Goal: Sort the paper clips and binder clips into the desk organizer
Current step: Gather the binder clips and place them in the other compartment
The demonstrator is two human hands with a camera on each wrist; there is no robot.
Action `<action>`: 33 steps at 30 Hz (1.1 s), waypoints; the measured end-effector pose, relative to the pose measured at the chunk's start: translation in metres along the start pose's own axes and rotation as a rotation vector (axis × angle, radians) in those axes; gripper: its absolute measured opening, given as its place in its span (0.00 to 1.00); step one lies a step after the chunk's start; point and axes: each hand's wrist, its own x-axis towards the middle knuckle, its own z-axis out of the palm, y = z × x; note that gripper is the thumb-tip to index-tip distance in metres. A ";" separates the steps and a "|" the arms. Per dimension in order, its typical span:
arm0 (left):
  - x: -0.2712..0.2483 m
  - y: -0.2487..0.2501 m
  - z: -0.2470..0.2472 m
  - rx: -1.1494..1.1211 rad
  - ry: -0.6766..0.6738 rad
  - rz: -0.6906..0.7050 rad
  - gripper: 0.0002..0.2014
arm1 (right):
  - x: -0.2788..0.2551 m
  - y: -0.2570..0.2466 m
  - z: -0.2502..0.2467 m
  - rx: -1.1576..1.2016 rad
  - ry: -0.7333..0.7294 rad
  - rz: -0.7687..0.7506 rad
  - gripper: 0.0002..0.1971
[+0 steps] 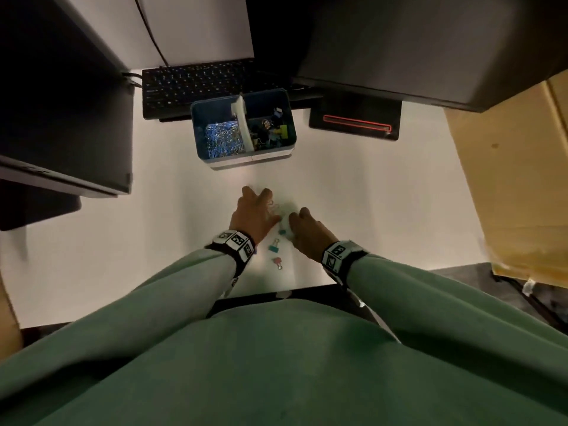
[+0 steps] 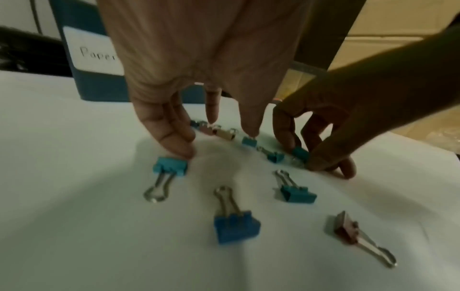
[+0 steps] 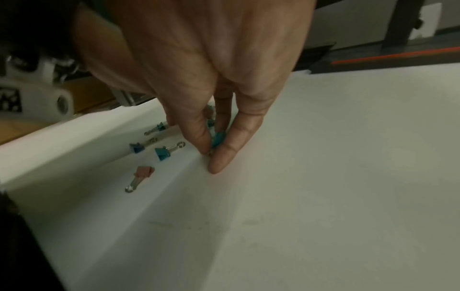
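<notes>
The blue desk organizer [image 1: 215, 155] stands at mid-table, with silver paper clips [image 1: 222, 138] in its left compartment and coloured binder clips [image 1: 270, 130] in its right. Several binder clips lie loose in front of me. My left hand [image 1: 256, 207] reaches down with straight, spread fingers [image 2: 211, 118]; one fingertip touches a teal clip [image 2: 170, 168], another a small teal clip [image 2: 248, 141]. My right hand [image 1: 299, 221] pinches a teal binder clip [image 3: 219, 139] between thumb and finger at table level. A blue clip [image 2: 236, 226], a teal clip [image 2: 296, 194] and a pink clip [image 2: 348, 228] lie nearer me.
A black keyboard [image 1: 196, 84] lies behind the organizer, with dark monitors over it to the left and right. A black pad with a red outline [image 1: 356, 121] sits at the right. A cardboard box [image 1: 516, 179] stands along the right edge. The organizer's front label reads "Paper" [image 2: 94, 55].
</notes>
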 end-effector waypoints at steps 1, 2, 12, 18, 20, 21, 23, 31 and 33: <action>0.002 0.002 0.002 -0.018 0.003 0.004 0.22 | 0.000 0.000 -0.001 0.031 0.002 0.009 0.17; 0.004 0.003 0.003 -0.038 -0.003 0.006 0.19 | 0.001 0.000 -0.003 0.051 0.006 0.005 0.16; 0.016 -0.018 0.000 -0.183 -0.007 0.093 0.10 | -0.001 0.016 -0.057 0.589 0.195 0.121 0.06; 0.012 -0.019 -0.001 -0.141 0.036 0.104 0.11 | 0.050 -0.032 -0.158 0.734 0.530 -0.104 0.04; 0.014 -0.021 0.000 -0.143 0.023 0.091 0.11 | 0.062 -0.039 -0.170 0.452 0.560 -0.112 0.05; 0.016 -0.022 0.002 -0.140 0.022 0.086 0.09 | 0.061 -0.040 -0.169 0.305 0.570 -0.113 0.07; 0.020 -0.025 0.004 -0.141 0.010 0.074 0.06 | 0.047 -0.033 -0.145 0.116 0.518 -0.156 0.10; 0.020 -0.025 0.004 -0.107 -0.002 0.146 0.04 | 0.001 0.019 -0.009 -0.103 0.006 -0.039 0.18; 0.020 -0.026 0.006 -0.100 0.000 0.138 0.04 | 0.006 0.019 -0.006 -0.127 0.007 -0.045 0.11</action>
